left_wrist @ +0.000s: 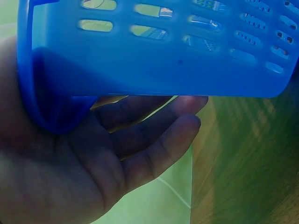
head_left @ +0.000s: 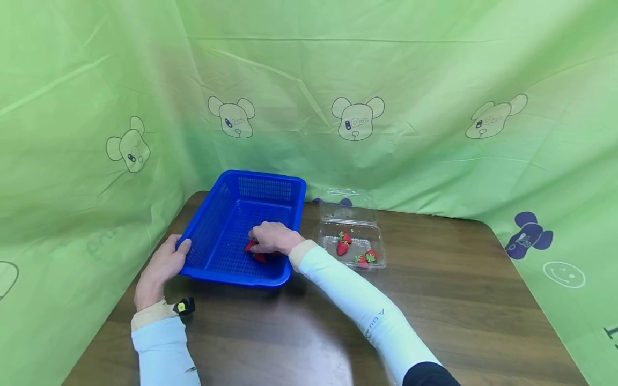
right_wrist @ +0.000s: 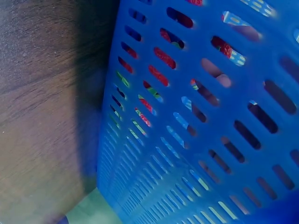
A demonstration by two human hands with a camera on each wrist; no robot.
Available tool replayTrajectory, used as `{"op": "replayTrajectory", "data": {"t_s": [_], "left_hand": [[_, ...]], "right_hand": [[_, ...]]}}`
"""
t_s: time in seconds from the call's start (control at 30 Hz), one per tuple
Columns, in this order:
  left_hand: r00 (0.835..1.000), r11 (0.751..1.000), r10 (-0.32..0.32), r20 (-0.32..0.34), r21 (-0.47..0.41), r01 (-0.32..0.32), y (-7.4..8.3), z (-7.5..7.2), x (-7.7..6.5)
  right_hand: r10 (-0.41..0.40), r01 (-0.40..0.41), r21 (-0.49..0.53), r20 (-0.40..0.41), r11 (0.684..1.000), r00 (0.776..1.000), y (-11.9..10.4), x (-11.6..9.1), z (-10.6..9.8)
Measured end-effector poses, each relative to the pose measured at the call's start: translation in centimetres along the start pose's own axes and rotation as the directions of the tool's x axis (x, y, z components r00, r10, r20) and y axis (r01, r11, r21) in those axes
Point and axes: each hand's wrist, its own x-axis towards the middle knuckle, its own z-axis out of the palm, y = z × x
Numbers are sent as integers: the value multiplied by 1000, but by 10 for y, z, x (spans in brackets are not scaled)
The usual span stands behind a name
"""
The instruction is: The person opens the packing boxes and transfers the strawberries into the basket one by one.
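Note:
A blue slotted plastic basket [head_left: 227, 276] is lifted and tilted at its left side. My left hand [head_left: 166, 260] grips its near left rim, thumb on top; in the left wrist view the fingers [left_wrist: 159, 149] reach under the basket wall. My right hand [head_left: 274, 237] is down inside the basket, near its right wall. Between its thumb and finger sits a red strawberry [head_left: 250, 245], and another strawberry [head_left: 259, 257] lies just below. In the right wrist view, strawberries [right_wrist: 163, 58] show through the slots, and the basket wall partly hides the fingers.
Right of the basket stands an open clear plastic clamshell box [head_left: 381, 252] holding several strawberries [head_left: 343, 246], its lid [head_left: 347, 206] leaning back. All rest on a brown wooden table [head_left: 434, 279]. A green printed cloth [head_left: 410, 161] hangs behind and at the sides.

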Motion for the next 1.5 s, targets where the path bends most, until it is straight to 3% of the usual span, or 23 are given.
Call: {"op": "replayTrajectory", "data": {"t_s": [0.13,0.27,0.57,0.77,1.07,1.2,1.37,1.5], "left_hand": [[1000,1000,10,-7,5,-9,0,1,0],[1000,1000,1,6,-2,-1,-1,2,-1],[1000,1000,-8,10,-15,8,-2,0,0],[1000,1000,-9,11,-16,9,-1,-1,0],[1000,1000,-2,13,-20,2,0,-1,1],[1000,1000,7,5,-19,-7,1,-2,3],[1000,1000,-6,19,-17,7,1,-2,2],[999,1000,-17,33,-17,18,0,-1,-1]], "right_hand": [[-5,6,32,-33,999,999,0,-2,-1],[-25,30,37,-134,999,991,0,-5,-7],[-158,205,92,-366,975,917,2,-28,-43],[-152,201,67,-440,977,885,11,-50,-60],[-135,185,41,-531,982,836,46,-81,-64],[-122,167,35,-541,985,832,65,-95,-63],[-88,119,25,-531,993,843,83,-112,-58],[-28,61,51,-489,997,872,96,-125,-51]]}}
